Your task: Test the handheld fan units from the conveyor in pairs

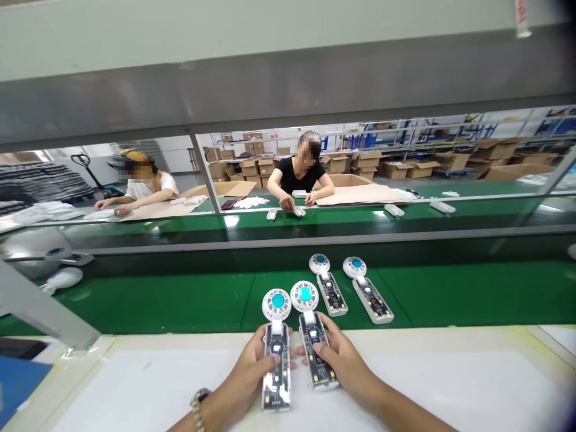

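Two small devices that look like handheld fans are held side by side above the white work surface. Each has a round, slotted white head with a blue centre and a handle showing a circuit board. My left hand (pixel 252 367) is wrapped round the left handheld fan (pixel 277 384), thumb on the board. The right handheld fan (pixel 320 373) is in my right hand (pixel 344 354), its thumb also pressing on the board. A small light shows on each board. Beyond my hands, two similar fans (pixel 332 294) (pixel 373 300) lie on the green belt.
A metal rail (pixel 225 243) runs behind the near green belt (pixel 180 300). Across it, two co-workers (pixel 300 174) (pixel 150 186) handle white parts. A grey beam (pixel 270 90) hangs overhead. At left stand a slanted post (pixel 49 300) and a blue folder (pixel 22 378).
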`<state>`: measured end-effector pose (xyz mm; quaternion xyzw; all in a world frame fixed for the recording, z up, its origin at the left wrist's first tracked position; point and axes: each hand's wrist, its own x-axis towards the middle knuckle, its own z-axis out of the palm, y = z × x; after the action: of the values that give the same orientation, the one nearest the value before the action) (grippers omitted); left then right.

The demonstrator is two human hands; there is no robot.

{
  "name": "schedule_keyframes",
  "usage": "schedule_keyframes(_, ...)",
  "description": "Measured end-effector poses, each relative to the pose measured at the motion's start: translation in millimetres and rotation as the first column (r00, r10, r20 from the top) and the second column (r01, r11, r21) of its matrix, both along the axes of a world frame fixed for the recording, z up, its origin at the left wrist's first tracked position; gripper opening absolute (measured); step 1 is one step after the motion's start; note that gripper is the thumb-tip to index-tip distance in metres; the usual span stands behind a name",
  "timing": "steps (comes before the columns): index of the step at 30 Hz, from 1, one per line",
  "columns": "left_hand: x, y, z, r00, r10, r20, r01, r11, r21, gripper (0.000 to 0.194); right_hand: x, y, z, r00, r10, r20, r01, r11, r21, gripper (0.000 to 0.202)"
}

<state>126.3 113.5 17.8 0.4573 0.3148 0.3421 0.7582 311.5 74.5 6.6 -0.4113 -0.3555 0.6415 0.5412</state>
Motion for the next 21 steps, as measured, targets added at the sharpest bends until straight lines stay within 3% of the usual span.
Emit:
schedule_keyframes(7,-1,0,-2.2,0.998,-0.055,-0.017,0.056,0.996,0.077,0.055,-2,-1,-10.3,0.998,-0.038,-0.04,0.041,0.997,0.068,0.088)
schedule_keyframes(13,0,-1,2.1,0.997,-0.065,-0.033,0.067,0.995,0.08,0.056,-2,-1,-12.0,0.998,-0.017,-0.054,0.023,0.992,0.123,0.078)
schedule_keyframes(21,-1,2,-10.8,0.999,-0.033,-0.013,0.035,0.991,0.129,0.057,-1,-3,-9.4,0.996,0.002,-0.084,0.008,0.993,0.118,0.077)
